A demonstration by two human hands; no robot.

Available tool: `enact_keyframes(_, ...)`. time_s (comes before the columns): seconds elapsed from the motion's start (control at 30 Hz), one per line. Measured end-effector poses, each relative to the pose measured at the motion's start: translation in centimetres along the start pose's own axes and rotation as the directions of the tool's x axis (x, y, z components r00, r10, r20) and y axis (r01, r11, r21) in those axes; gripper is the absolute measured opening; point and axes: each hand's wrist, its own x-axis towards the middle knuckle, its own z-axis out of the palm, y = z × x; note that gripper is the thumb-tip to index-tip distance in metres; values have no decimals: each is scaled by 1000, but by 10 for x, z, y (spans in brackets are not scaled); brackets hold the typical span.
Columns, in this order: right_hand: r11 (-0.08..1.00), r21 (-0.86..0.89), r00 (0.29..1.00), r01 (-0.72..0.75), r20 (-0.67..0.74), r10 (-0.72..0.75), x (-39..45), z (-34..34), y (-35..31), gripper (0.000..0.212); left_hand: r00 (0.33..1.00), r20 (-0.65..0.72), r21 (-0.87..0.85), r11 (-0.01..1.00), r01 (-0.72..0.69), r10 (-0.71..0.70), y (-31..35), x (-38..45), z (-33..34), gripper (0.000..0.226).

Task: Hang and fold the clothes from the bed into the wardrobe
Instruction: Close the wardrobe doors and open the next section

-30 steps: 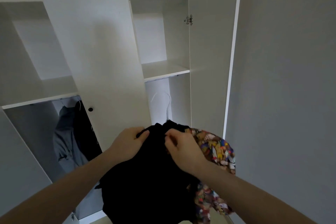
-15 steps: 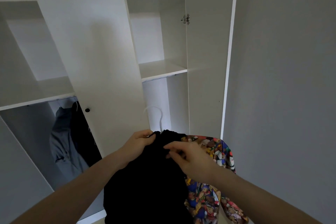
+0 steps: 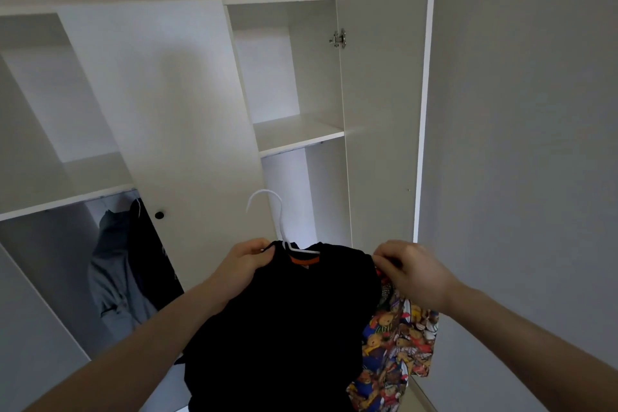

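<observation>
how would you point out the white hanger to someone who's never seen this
Start at the open white wardrobe and drop to the two hands held up before it. Between them hangs a black t-shirt, the left hand and right hand pinching its shoulders. The white hanger is the thin hook rising from its orange-lined collar, the only white thing among dark and patterned clothes.

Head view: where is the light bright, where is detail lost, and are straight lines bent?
Head view: brightest behind the white hanger; the black shirt is a flat dark mass, its folds lost; the wardrobe door and shelves lean from the wide lens.
</observation>
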Motion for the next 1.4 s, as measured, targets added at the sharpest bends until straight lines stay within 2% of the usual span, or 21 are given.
enact_keyframes(0.13, 997, 66, 999, 36, -25, -34, 16, 23, -16, 23, 999, -25, 81, 996, -21, 23, -7, 18, -6, 25)
enact_keyframes(0.23, 996, 49, 997, 79, -2, -79, 35, 41, -30, 23, 999, -9, 172, 984, -40, 42, -14, 31, -7, 34)
enact_keyframes(0.3, 995, 31, 995, 94, 13, -95, 49, 53, -39, 26, 999, -6, 212, 976, -49, 51, -18, 41, -12, 29)
enact_keyframes(0.37, 996, 11, 996, 85, 21, -85, 65, 63, -46, 27, 999, -19, 188, 982, -31, 35, -17, 50, -20, 21)
enact_keyframes(0.43, 999, 9, 999, 46, 4, -46, 80, 70, -50, 27, 1000, -3, 75, 997, 18, -18, -17, 60, -29, 17)
enact_keyframes(0.5, 1000, 18, 1000, -7, -15, 7, 93, 78, -54, 27, 996, 70, 25, 998, 61, -63, -21, 67, -37, 29)
enact_keyframes(0.57, 998, 25, 999, -50, -17, 51, 105, 89, -61, 27, 994, 102, 168, 986, 14, -32, -28, 77, -45, 49)
enact_keyframes(0.6, 997, 31, 997, -71, -16, 71, 111, 94, -65, 28, 997, 79, 256, 966, -34, 14, -32, 84, -49, 51)
enact_keyframes(0.67, 991, 64, 993, -119, -10, 120, 121, 102, -70, 30, 993, 35, 336, 934, -121, 116, -35, 102, -58, 36)
enact_keyframes(0.73, 976, 129, 984, -174, 46, 170, 128, 104, -70, 31, 983, 45, 369, 912, -182, 178, -36, 123, -65, 18)
enact_keyframes(0.77, 962, 174, 974, -211, 117, 193, 130, 103, -68, 29, 979, 64, 390, 898, -205, 195, -36, 134, -68, 16)
enact_keyframes(0.87, 906, 242, 891, -347, 385, 239, 129, 92, -56, 31, 977, 108, 433, 875, -214, 185, -41, 164, -68, 22)
enact_keyframes(0.93, 903, 219, 869, -369, 426, 252, 126, 89, -45, 40, 977, 105, 423, 881, -211, 183, -46, 184, -64, 22)
enact_keyframes(1.03, 876, 291, 910, -385, 278, 308, 123, 95, -34, 39, 975, 123, 379, 899, -218, 185, -47, 213, -50, 22)
enact_keyframes(1.1, 846, 359, 919, -394, 142, 368, 126, 102, -28, 39, 976, 96, 412, 884, -219, 197, -42, 231, -38, 33)
enact_keyframes(1.17, 819, 405, 906, -407, 64, 419, 133, 110, -21, 40, 968, 72, 572, 785, -239, 242, -41, 251, -27, 42)
enact_keyframes(1.23, 794, 429, 884, -431, 28, 466, 142, 118, -11, 41, 975, 94, 677, 705, -211, 202, -44, 269, -16, 40)
enact_keyframes(1.3, 788, 430, 871, -440, -11, 492, 155, 125, 0, 43, 984, 131, 625, 760, -177, 121, -52, 287, -8, 36)
enact_keyframes(1.37, 787, 438, 867, -435, -32, 497, 171, 132, 13, 43, 986, 155, 453, 882, -131, 67, -62, 303, -3, 39)
enact_keyframes(1.4, 789, 439, 869, -431, -34, 494, 180, 136, 21, 44, 988, 148, 405, 908, -107, 50, -66, 312, -2, 37)
